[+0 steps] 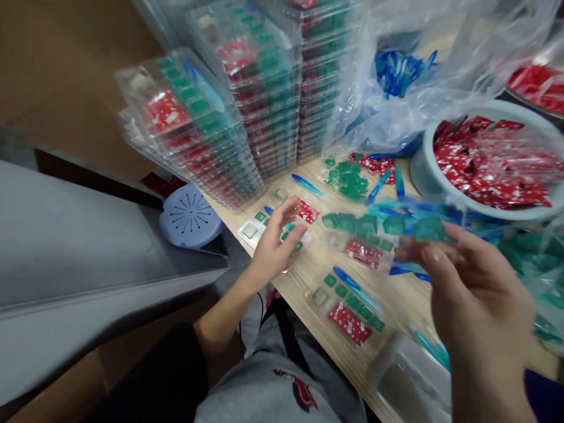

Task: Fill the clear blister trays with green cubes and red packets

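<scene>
My right hand (476, 282) pinches the right end of a clear plastic blister tray (365, 229), blurred by motion. In that tray are a row of green pieces and a red patterned packet (365, 252). Over at the table's left edge, my left hand (277, 241) has its thumb and fingers apart above another filled tray (249, 230); I cannot tell whether it touches it. A red packet (307, 210) lies by its fingertips. Between the hands and nearer to me, a third filled tray (348, 305) holds green squares, a blue pen-like stick and a red packet.
Tall stacks of filled trays (198, 135) stand at the back left. Loose green pieces (350, 179) and blue sticks (307, 184) lie mid-table. A round tub (420, 161) of red packets and a plastic bag (374, 129) with blue sticks are behind. A purple stool (191, 217) stands beyond the table edge.
</scene>
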A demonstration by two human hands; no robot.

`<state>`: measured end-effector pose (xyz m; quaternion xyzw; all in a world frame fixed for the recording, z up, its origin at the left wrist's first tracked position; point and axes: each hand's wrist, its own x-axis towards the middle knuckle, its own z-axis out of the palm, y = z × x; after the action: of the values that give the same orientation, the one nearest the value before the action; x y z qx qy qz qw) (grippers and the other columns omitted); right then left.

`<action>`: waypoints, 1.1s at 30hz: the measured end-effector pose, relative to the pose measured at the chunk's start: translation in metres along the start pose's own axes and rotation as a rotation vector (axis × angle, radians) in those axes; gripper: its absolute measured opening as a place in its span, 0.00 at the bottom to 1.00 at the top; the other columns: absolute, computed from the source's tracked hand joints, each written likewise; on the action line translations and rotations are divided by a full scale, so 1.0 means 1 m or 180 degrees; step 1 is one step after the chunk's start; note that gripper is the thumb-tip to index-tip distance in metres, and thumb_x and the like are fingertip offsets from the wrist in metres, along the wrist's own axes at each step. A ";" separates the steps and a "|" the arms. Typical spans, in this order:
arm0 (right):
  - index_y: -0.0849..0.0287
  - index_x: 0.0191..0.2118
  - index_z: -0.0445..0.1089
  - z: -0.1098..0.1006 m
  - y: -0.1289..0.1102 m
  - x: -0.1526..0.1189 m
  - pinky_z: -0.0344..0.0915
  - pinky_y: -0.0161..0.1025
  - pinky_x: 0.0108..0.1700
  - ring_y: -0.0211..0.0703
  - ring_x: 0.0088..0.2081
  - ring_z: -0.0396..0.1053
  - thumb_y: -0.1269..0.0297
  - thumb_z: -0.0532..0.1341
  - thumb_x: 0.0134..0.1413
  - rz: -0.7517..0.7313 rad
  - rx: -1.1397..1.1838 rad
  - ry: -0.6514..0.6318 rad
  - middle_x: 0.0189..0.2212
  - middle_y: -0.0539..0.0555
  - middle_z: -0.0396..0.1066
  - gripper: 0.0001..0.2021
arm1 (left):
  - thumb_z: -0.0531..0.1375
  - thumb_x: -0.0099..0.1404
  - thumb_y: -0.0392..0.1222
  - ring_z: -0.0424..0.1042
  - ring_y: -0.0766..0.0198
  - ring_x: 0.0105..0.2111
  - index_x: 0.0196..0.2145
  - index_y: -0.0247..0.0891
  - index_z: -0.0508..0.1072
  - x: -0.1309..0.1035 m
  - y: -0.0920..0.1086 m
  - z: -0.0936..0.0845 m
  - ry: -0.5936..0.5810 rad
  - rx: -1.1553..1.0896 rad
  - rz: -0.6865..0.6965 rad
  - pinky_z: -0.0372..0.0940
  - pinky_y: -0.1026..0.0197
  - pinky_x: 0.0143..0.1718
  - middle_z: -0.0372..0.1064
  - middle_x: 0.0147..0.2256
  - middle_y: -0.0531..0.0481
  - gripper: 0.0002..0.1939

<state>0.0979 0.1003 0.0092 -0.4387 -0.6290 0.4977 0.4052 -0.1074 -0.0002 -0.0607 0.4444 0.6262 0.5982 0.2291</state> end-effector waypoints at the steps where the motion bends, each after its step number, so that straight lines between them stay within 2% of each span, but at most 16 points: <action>1: 0.48 0.48 0.72 0.009 0.004 0.006 0.74 0.43 0.43 0.42 0.34 0.78 0.62 0.66 0.55 0.0192 0.0368 0.0074 0.34 0.47 0.79 0.14 | 0.57 0.70 0.50 0.72 0.56 0.53 0.60 0.45 0.62 0.000 -0.005 -0.003 -0.0158 -0.0308 -0.0280 0.69 0.49 0.53 0.68 0.56 0.41 0.22; 3: 0.51 0.44 0.69 0.029 0.012 0.017 0.75 0.41 0.41 0.40 0.33 0.79 0.60 0.67 0.53 0.0677 0.1031 0.0021 0.33 0.47 0.79 0.13 | 0.59 0.68 0.49 0.76 0.58 0.45 0.59 0.43 0.64 0.003 -0.015 -0.007 -0.0383 -0.0681 -0.0602 0.72 0.52 0.47 0.71 0.51 0.41 0.24; 5: 0.51 0.42 0.66 0.048 0.021 0.026 0.75 0.41 0.41 0.40 0.35 0.79 0.60 0.67 0.51 0.1084 0.1351 -0.0161 0.35 0.47 0.79 0.14 | 0.60 0.66 0.46 0.76 0.61 0.38 0.58 0.42 0.65 0.014 -0.024 -0.012 -0.0204 -0.0553 -0.0718 0.73 0.54 0.43 0.72 0.48 0.43 0.23; 8: 0.53 0.43 0.65 0.070 0.034 0.037 0.75 0.42 0.42 0.40 0.35 0.78 0.63 0.63 0.53 0.1465 0.0849 -0.0545 0.36 0.49 0.77 0.12 | 0.56 0.67 0.40 0.76 0.62 0.37 0.57 0.38 0.68 0.044 -0.037 -0.023 0.0295 0.0560 -0.0693 0.72 0.54 0.44 0.74 0.45 0.44 0.20; 11: 0.57 0.54 0.64 0.088 0.046 0.046 0.76 0.41 0.37 0.40 0.30 0.76 0.70 0.59 0.55 0.1687 0.0169 -0.0921 0.29 0.49 0.74 0.20 | 0.51 0.68 0.35 0.74 0.56 0.47 0.55 0.32 0.70 0.074 -0.044 -0.032 0.0194 0.1839 -0.0639 0.67 0.52 0.54 0.73 0.49 0.39 0.20; 12: 0.59 0.60 0.59 0.094 0.050 0.049 0.75 0.41 0.35 0.41 0.28 0.75 0.72 0.58 0.55 0.1744 0.0058 -0.1008 0.27 0.49 0.73 0.26 | 0.50 0.67 0.34 0.73 0.54 0.50 0.55 0.31 0.71 0.080 -0.045 -0.033 0.0091 0.2077 -0.0647 0.65 0.51 0.56 0.73 0.50 0.38 0.20; 14: 0.65 0.70 0.43 0.103 0.056 0.053 0.75 0.41 0.32 0.42 0.25 0.73 0.74 0.56 0.56 0.1811 -0.0122 -0.1134 0.24 0.48 0.71 0.37 | 0.49 0.67 0.31 0.71 0.51 0.52 0.54 0.29 0.71 0.088 -0.044 -0.032 -0.0079 0.2296 -0.0697 0.63 0.49 0.58 0.72 0.50 0.35 0.21; 16: 0.67 0.72 0.27 0.109 0.056 0.055 0.73 0.41 0.32 0.43 0.24 0.73 0.74 0.55 0.58 0.1817 -0.0312 -0.1229 0.25 0.50 0.73 0.43 | 0.47 0.65 0.29 0.71 0.48 0.53 0.56 0.28 0.69 0.090 -0.043 -0.029 -0.0236 0.2528 -0.0788 0.62 0.47 0.57 0.71 0.51 0.33 0.23; 17: 0.67 0.71 0.24 0.111 0.055 0.056 0.73 0.42 0.33 0.44 0.24 0.73 0.73 0.55 0.58 0.1774 -0.0481 -0.1286 0.26 0.52 0.74 0.45 | 0.47 0.65 0.28 0.71 0.47 0.52 0.56 0.26 0.68 0.091 -0.042 -0.027 -0.0298 0.2642 -0.0851 0.62 0.46 0.57 0.71 0.51 0.31 0.24; 19: 0.69 0.72 0.28 0.113 0.048 0.058 0.72 0.44 0.38 0.48 0.29 0.75 0.74 0.55 0.59 0.1621 -0.0996 -0.1446 0.30 0.58 0.77 0.43 | 0.47 0.65 0.28 0.71 0.43 0.52 0.55 0.24 0.68 0.094 -0.041 -0.025 -0.0363 0.2847 -0.1002 0.62 0.43 0.55 0.71 0.49 0.27 0.23; 22: 0.75 0.67 0.50 0.113 0.037 0.061 0.69 0.50 0.47 0.57 0.40 0.77 0.76 0.56 0.57 0.1447 -0.1643 -0.1662 0.36 0.67 0.77 0.33 | 0.46 0.68 0.32 0.73 0.39 0.49 0.51 0.23 0.69 0.101 -0.042 -0.022 -0.0370 0.3043 -0.1194 0.63 0.41 0.53 0.73 0.44 0.25 0.19; 24: 0.76 0.63 0.58 0.115 0.035 0.064 0.68 0.52 0.50 0.60 0.45 0.76 0.76 0.57 0.56 0.1481 -0.1656 -0.1644 0.38 0.70 0.77 0.28 | 0.47 0.68 0.34 0.73 0.39 0.49 0.50 0.25 0.69 0.105 -0.046 -0.020 -0.0378 0.3074 -0.1238 0.63 0.41 0.53 0.73 0.44 0.26 0.18; 26: 0.76 0.64 0.56 0.117 0.038 0.066 0.68 0.52 0.50 0.60 0.44 0.76 0.76 0.58 0.56 0.1527 -0.1580 -0.1556 0.36 0.68 0.77 0.29 | 0.49 0.67 0.33 0.72 0.40 0.51 0.48 0.27 0.70 0.107 -0.052 -0.018 -0.0394 0.3038 -0.1193 0.62 0.41 0.54 0.73 0.45 0.27 0.16; 28: 0.73 0.67 0.50 0.119 0.045 0.066 0.70 0.50 0.47 0.55 0.39 0.77 0.74 0.58 0.57 0.1554 -0.1433 -0.1450 0.32 0.64 0.77 0.33 | 0.51 0.66 0.32 0.70 0.40 0.52 0.47 0.28 0.71 0.108 -0.059 -0.016 -0.0380 0.2953 -0.1090 0.60 0.40 0.56 0.72 0.47 0.28 0.15; 31: 0.73 0.70 0.40 0.118 0.058 0.063 0.73 0.45 0.37 0.50 0.28 0.76 0.70 0.59 0.58 0.1550 -0.1139 -0.1318 0.22 0.54 0.74 0.39 | 0.53 0.66 0.34 0.69 0.43 0.53 0.47 0.30 0.71 0.110 -0.069 -0.018 -0.0255 0.2754 -0.0902 0.59 0.42 0.58 0.71 0.48 0.31 0.14; 33: 0.76 0.70 0.39 0.115 0.064 0.059 0.73 0.43 0.32 0.49 0.25 0.75 0.68 0.59 0.58 0.1516 -0.0942 -0.1226 0.18 0.50 0.70 0.40 | 0.53 0.66 0.34 0.71 0.48 0.51 0.49 0.32 0.70 0.110 -0.072 -0.024 -0.0170 0.2607 -0.0796 0.61 0.46 0.58 0.72 0.47 0.36 0.15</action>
<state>-0.0183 0.1337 -0.0698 -0.5253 -0.6393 0.5554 0.0831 -0.2021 0.0863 -0.0984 0.4347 0.8549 0.2561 0.1207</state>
